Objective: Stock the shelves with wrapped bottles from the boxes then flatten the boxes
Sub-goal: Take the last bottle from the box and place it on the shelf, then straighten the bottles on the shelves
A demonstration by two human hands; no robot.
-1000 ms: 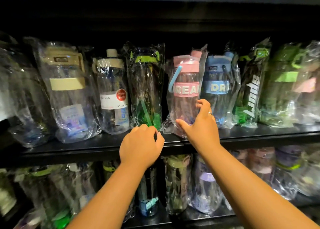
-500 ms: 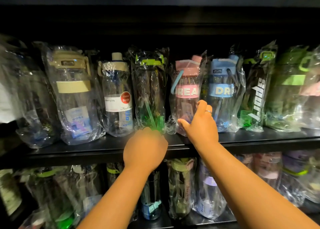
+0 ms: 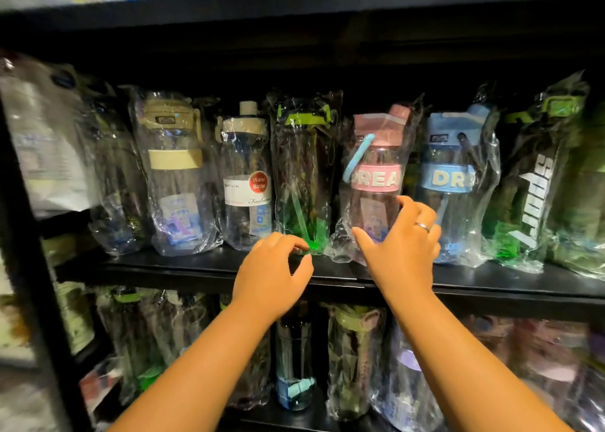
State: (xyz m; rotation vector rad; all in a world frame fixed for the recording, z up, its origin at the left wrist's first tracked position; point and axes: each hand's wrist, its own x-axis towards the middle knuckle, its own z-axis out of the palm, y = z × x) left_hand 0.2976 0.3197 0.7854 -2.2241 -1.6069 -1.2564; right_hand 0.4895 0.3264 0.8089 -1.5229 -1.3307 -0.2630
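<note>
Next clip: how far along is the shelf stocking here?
Done: the middle shelf carries a row of wrapped bottles. In hand: the right hand cups the pink bottle; the left hand curls at the green bottle's base. Left: no boxes in view, so flattening can't be judged.

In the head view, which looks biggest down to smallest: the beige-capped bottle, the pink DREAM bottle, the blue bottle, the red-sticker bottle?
1. beige-capped bottle, the widest.
2. pink DREAM bottle and blue bottle: they look alike, so I won't rank them.
3. red-sticker bottle, the slimmest.
</note>
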